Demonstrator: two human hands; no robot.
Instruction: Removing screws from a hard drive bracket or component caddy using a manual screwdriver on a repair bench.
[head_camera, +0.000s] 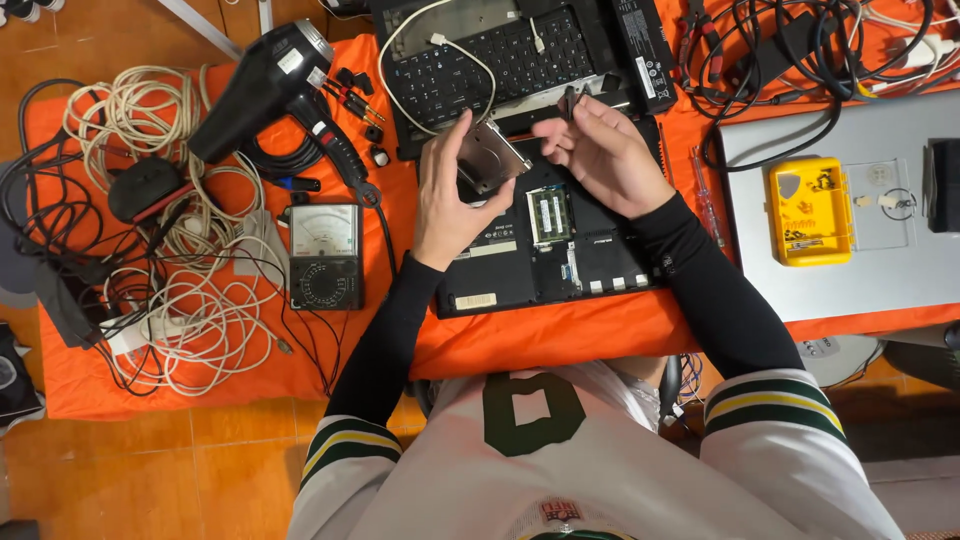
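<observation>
My left hand (452, 195) grips a silver laptop hard drive (490, 157), tilted above an opened black laptop base (540, 270) lying bottom-up on the orange cloth (560, 335). My right hand (598, 152) is just right of the drive, fingers curled around a small dark part (570, 101) pinched at the fingertips. Green memory modules (548, 214) show in the open bay between my wrists.
A black keyboard panel (500, 60) lies behind the laptop. A black hair dryer (275, 85), analog multimeter (324, 255) and tangled white cables (180, 290) fill the left. A screwdriver (705, 200), silver laptop lid (850, 220) and yellow parts box (808, 210) sit on the right.
</observation>
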